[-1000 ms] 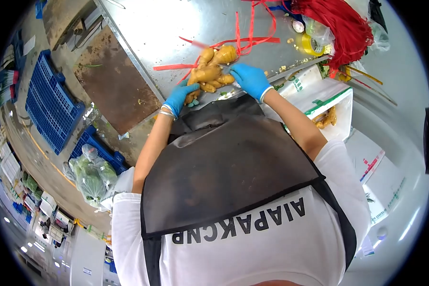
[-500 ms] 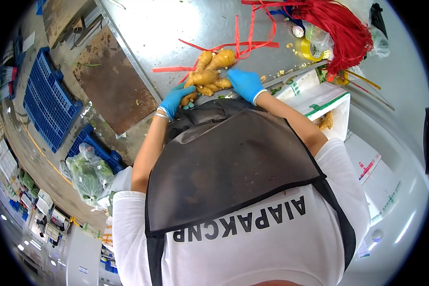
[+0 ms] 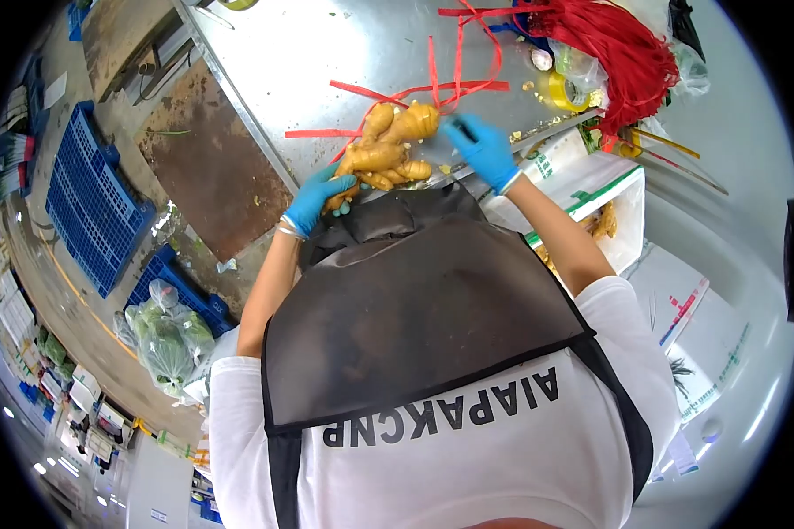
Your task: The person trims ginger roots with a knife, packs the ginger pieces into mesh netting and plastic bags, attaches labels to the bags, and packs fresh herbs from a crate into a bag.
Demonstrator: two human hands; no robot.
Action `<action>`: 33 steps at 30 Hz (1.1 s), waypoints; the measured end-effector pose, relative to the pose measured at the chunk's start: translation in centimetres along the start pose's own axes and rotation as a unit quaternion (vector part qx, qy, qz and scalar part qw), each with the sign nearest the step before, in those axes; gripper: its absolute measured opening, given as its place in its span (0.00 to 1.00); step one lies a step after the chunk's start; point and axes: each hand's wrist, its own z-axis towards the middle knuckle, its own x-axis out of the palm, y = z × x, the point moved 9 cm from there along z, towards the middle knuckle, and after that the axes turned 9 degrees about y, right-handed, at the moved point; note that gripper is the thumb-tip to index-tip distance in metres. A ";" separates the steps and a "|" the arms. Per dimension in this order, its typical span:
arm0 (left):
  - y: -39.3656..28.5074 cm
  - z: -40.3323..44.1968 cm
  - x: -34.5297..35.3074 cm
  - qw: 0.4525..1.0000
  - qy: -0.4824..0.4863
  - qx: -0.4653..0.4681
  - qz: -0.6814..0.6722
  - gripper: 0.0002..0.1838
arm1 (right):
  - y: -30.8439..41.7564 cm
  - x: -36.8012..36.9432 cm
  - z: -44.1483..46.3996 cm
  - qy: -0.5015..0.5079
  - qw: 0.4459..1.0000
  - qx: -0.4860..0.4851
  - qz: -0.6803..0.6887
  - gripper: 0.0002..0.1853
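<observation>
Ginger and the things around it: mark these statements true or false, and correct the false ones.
1. The left hand holds the ginger. True.
2. The right hand is bare. False: it is gloved in blue, like the left.
3. Red strips lie on the metal table. True.
4. The yellow tape roll is nearer the left hand. False: it is nearer the right.
5. The white box has ginger pieces inside. True.

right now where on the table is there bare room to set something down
Widest bare patch: table, between its left edge and the ribbons, beyond the ginger. Crowded: the right side, with tape and red bundle, and the near edge, where the ginger is between left hand and right hand.
</observation>
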 end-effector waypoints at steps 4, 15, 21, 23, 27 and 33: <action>-1.9 -0.2 0.6 0.995 0.029 0.027 0.096 0.25 | -0.1 -0.7 -0.2 0.092 0.953 0.108 0.267 0.27; -1.3 -0.6 1.2 0.972 0.117 -0.073 0.188 0.25 | 0.9 2.7 -2.5 0.245 0.908 0.131 0.314 0.26; -1.5 -0.2 2.0 0.964 0.144 -0.090 0.207 0.26 | -2.2 4.4 -2.9 0.274 0.876 0.146 0.369 0.22; -1.2 0.5 1.7 0.963 0.160 -0.075 0.205 0.26 | -3.9 5.6 -3.4 0.299 0.845 0.160 0.414 0.25; 2.2 2.9 -2.3 0.976 0.172 -0.038 0.129 0.26 | -5.7 8.7 -7.5 0.174 0.672 0.254 0.674 0.28; -0.2 1.9 -0.4 0.926 0.000 0.014 0.378 0.32 | -3.7 6.2 -3.4 0.210 0.710 0.119 0.662 0.25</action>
